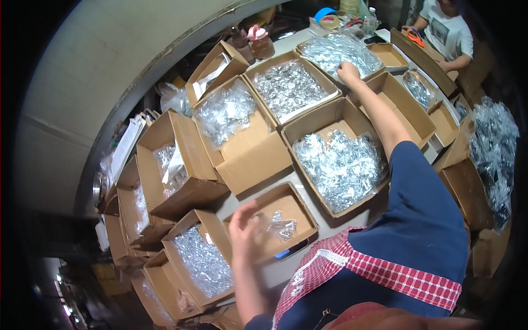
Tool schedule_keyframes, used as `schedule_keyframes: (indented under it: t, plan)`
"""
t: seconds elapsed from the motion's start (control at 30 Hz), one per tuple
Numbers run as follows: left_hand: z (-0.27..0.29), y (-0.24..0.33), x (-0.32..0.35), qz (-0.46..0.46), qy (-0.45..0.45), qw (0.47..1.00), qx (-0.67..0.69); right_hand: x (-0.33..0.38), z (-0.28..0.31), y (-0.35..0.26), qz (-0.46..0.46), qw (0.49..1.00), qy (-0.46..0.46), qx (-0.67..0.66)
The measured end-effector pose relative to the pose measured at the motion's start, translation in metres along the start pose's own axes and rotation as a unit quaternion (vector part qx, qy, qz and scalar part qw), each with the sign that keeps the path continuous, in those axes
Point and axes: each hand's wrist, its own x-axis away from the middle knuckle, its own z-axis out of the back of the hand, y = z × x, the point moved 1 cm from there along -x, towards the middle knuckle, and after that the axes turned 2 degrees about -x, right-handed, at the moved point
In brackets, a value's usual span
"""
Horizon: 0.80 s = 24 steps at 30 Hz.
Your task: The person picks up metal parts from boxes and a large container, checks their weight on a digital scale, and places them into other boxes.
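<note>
My left hand (246, 226) hovers open and blurred, fingers spread, over the left side of a small shallow cardboard box (300, 212). That box holds a few small clear plastic packets (283, 225). My right arm stretches far forward. My right hand (348, 72) rests at the near edge of a far cardboard box (379, 71) heaped with shiny clear packets (333, 50), fingers curled down among them. Whether it grips one is hidden. Between the two hands sits a large box (324, 118) full of the same packets.
Several open cardboard boxes of clear packets crowd the table, left (181, 159) and lower left (201, 258). A heap of packets (495, 148) lies at right. Another person (448, 30) sits at the far right corner, by orange scissors (415, 37), tape rolls (328, 19) and a pink-lidded jar (259, 41).
</note>
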Motion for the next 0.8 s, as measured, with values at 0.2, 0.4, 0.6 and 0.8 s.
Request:
schedule_keyframes:
  t: [0.2,0.4,0.6,0.8]
  plan:
    - [-0.012,-0.011,0.004,-0.01,0.148,0.983,0.104,0.033,0.037,-0.008,-0.009,0.884,0.033,-0.467]
    - [-0.096,0.001,-0.026,0.095,-0.101,0.944,0.299,0.225,0.139,-0.116,0.104,0.776,-0.307,-0.541]
    - [-0.079,-0.041,-0.049,0.109,-0.092,0.91,0.39,0.222,0.173,-0.047,0.268,0.861,-0.249,-0.354]
    - [-0.05,-0.034,-0.023,0.108,-0.02,0.92,0.377,0.197,0.156,0.153,-0.084,0.886,-0.42,0.179]
